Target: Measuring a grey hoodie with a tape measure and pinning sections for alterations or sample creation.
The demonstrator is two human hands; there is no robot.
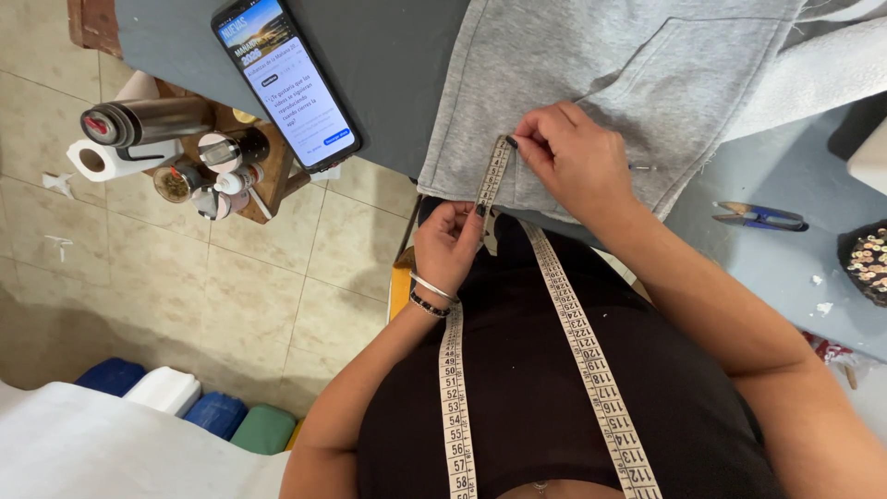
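Observation:
A grey fleece garment piece (637,74) with a patch pocket lies on the blue-grey table (776,268). A white measuring tape (494,171) hangs round my neck and its end is stretched over the garment's lower edge. My right hand (577,162) pinches the tape's tip against the fabric near the pocket corner. My left hand (448,245), with bracelets on the wrist, holds the tape taut at the table's edge just below the hem.
A smartphone (286,79) with a lit screen lies on the table at the left. Blue thread snips (762,217) lie at the right, next to a dark sequinned piece (868,263). A wooden side shelf (268,176) carries a flask, paper roll and jars. Plastic canisters (189,402) stand on the tiled floor.

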